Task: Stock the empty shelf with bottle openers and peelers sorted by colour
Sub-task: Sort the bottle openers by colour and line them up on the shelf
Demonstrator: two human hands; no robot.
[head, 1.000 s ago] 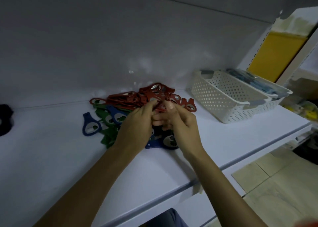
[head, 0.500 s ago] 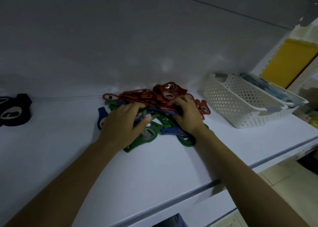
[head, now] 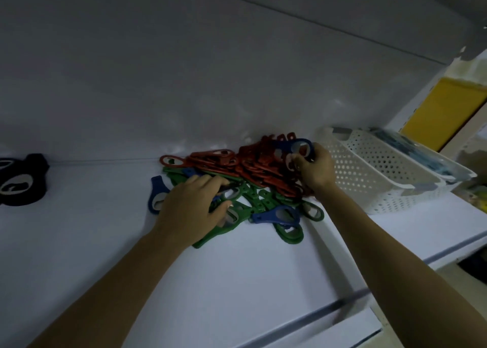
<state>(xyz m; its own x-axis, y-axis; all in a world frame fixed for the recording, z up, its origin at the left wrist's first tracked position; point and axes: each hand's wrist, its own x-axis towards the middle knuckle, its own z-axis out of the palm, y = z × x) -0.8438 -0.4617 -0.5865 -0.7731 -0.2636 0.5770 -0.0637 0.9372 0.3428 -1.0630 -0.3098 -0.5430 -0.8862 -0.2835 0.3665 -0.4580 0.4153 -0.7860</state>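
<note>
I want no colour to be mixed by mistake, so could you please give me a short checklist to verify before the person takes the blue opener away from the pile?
1. Grip: the right hand holds the blue opener, raised over the red openers: ok.
2. Only one opener in that grip: cannot tell, the fingers hide part of it.
3. Pile held down: the left hand rests on the green openers: ok.
4. Pile sorted by colour: not ok; red, green and other blue openers lie tangled.
5. Bare shelf between the pile and the black openers for a blue group: ok.
</note>
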